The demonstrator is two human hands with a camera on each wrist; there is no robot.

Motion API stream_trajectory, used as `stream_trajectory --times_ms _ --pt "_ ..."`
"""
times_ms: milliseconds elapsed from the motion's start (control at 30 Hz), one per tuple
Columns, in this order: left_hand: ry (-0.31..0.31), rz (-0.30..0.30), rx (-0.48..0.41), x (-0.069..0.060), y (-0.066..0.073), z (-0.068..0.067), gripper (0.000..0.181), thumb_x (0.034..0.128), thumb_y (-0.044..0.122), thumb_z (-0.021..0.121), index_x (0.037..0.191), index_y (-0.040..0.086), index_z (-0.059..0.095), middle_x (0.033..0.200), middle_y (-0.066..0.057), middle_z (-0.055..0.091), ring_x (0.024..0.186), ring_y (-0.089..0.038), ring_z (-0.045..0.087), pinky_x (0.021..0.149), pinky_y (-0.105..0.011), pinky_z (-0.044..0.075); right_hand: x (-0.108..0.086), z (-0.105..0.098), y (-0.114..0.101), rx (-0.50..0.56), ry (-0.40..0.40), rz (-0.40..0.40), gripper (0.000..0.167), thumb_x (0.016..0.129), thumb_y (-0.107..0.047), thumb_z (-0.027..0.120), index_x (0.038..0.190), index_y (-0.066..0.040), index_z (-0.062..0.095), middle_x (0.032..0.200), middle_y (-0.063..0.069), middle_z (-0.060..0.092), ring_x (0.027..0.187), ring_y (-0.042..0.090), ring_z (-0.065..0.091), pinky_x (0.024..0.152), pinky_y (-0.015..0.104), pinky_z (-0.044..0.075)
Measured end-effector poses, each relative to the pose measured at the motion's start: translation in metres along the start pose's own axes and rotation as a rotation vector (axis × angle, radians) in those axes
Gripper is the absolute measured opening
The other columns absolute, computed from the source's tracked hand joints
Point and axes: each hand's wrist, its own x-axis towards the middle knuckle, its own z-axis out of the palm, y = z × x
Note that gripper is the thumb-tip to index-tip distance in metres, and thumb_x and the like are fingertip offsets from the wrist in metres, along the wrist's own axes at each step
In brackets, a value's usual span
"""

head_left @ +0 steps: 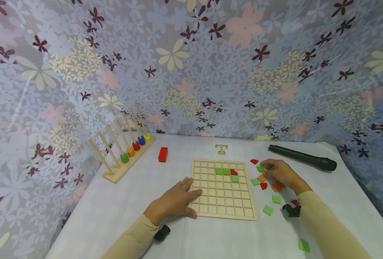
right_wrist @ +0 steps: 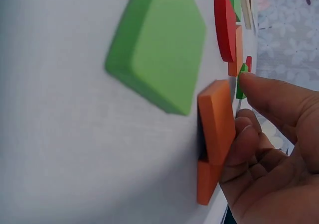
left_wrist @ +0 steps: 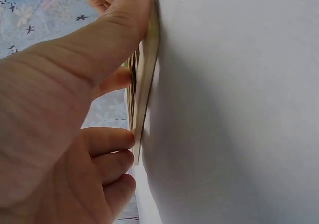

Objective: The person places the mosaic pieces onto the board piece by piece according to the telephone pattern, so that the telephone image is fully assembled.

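A wooden grid board [head_left: 223,198] lies on the white table, holding several green squares [head_left: 226,171] and a red quarter-round piece [head_left: 233,172] near its top. My left hand [head_left: 175,201] rests on the board's left edge with fingers spread; in the left wrist view the left hand [left_wrist: 65,104] touches the board's side [left_wrist: 144,79]. Right of the board, my right hand [head_left: 280,172] reaches over loose pieces, its fingertips at a green piece [head_left: 260,168]. In the right wrist view the right hand [right_wrist: 279,134] has its thumb or finger against that green piece [right_wrist: 241,87], beside orange pieces [right_wrist: 217,122].
A pattern card [head_left: 222,149] lies behind the board. A peg stand with coloured beads [head_left: 130,158] and a red block [head_left: 163,154] are on the left. A black microphone [head_left: 301,157] lies at the back right. Loose green squares [head_left: 304,245] lie toward the front right.
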Motion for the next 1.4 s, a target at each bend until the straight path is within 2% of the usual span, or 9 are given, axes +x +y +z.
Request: stream_trajectory --times_ms 133,333,533,900,1167,1400 --pt "0.003 0.0 0.007 0.001 -0.002 0.002 0.088 0.0773 0.06 0.078 0.154 0.03 0.047 0.166 -0.018 0.027 0.155 -0.034 0.021 0.123 -0.047 0.028 0.002 0.0 0.002 -0.003 -0.001 -0.004 0.055 0.094 -0.022 0.073 0.142 -0.001 0.055 0.131 0.028 0.056 0.119 0.043 0.053 0.099 0.061 0.044" --pt "0.01 -0.009 0.01 0.001 -0.002 0.003 0.089 0.0762 0.06 0.078 0.154 0.029 0.048 0.166 -0.02 0.026 0.155 -0.035 0.021 0.123 -0.048 0.028 0.003 0.0 0.001 -0.045 0.002 0.002 0.049 0.095 -0.021 0.071 0.139 -0.001 0.059 0.128 0.027 0.057 0.116 0.042 0.053 0.098 0.061 0.044" --pt "0.009 -0.026 -0.004 0.001 -0.001 0.002 0.089 0.0765 0.059 0.078 0.154 0.028 0.048 0.166 -0.021 0.026 0.155 -0.036 0.022 0.121 -0.049 0.03 0.006 0.002 0.001 -0.051 -0.002 0.046 0.048 0.096 -0.023 0.071 0.138 -0.003 0.06 0.13 0.026 0.056 0.117 0.041 0.051 0.101 0.061 0.043" --pt "0.002 -0.018 -0.013 0.0 -0.001 0.002 0.088 0.0782 0.058 0.077 0.154 0.026 0.048 0.166 -0.022 0.025 0.155 -0.035 0.021 0.122 -0.047 0.029 0.005 0.003 -0.001 -0.055 0.017 0.097 0.043 0.096 -0.021 0.07 0.135 -0.003 0.062 0.132 0.025 0.056 0.119 0.041 0.051 0.104 0.062 0.041" --pt "-0.002 -0.014 -0.013 0.001 -0.002 0.003 0.088 0.0781 0.059 0.077 0.154 0.026 0.048 0.166 -0.022 0.024 0.155 -0.035 0.021 0.122 -0.047 0.029 0.007 0.004 0.0 -0.081 0.019 0.069 0.044 0.096 -0.026 0.072 0.131 0.0 0.062 0.125 0.023 0.059 0.112 0.037 0.054 0.1 0.059 0.044" --pt "-0.001 -0.01 -0.013 0.0 -0.002 0.004 0.088 0.0789 0.059 0.077 0.154 0.025 0.047 0.166 -0.022 0.024 0.155 -0.036 0.021 0.122 -0.047 0.03 0.006 0.002 -0.011 -0.03 0.046 0.01 0.044 0.099 -0.027 0.066 0.133 0.0 0.059 0.125 0.022 0.063 0.112 0.035 0.058 0.095 0.054 0.05"
